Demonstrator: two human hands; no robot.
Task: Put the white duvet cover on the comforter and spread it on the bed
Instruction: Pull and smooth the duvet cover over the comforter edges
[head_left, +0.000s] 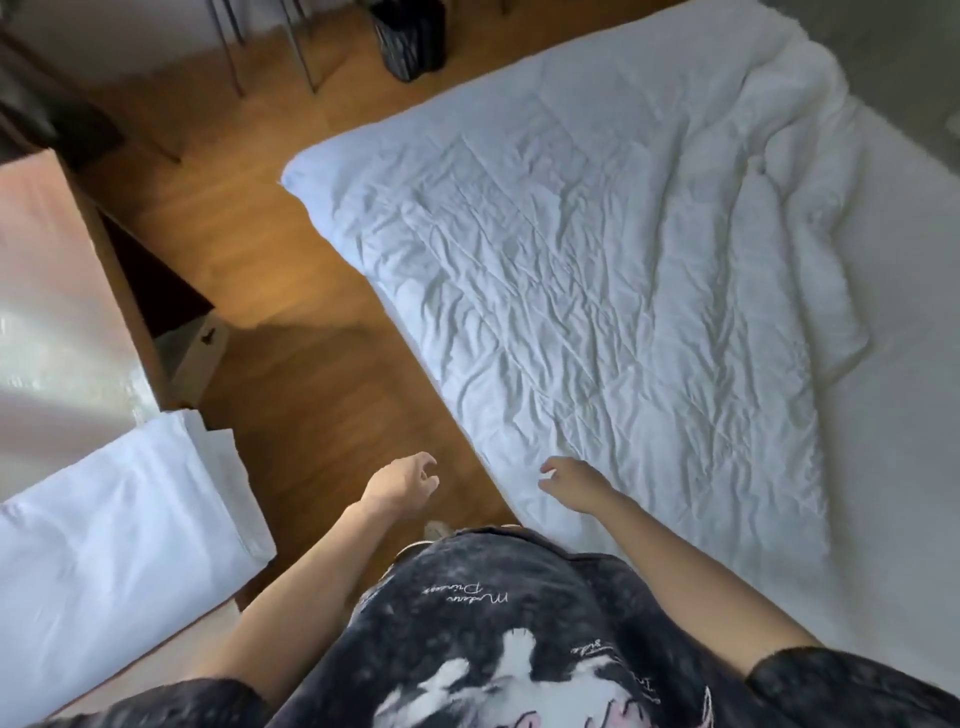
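A white, wrinkled comforter (597, 270) lies spread over the bed (904, 415), its far right part bunched into folds. Quilted stitching shows faintly through the fabric, so I cannot tell whether the duvet cover is on it. My right hand (571, 480) hovers over the comforter's near corner, fingers loosely curled and holding nothing. My left hand (402, 483) is over the wooden floor just left of the bed edge, fingers apart and empty.
A folded white cloth (119, 525) lies on a surface at the lower left. A wooden cabinet (62, 291) stands to the left. The wooden floor (291, 270) runs along the bed. A dark bin (410, 39) and chair legs (228, 47) stand at the far end.
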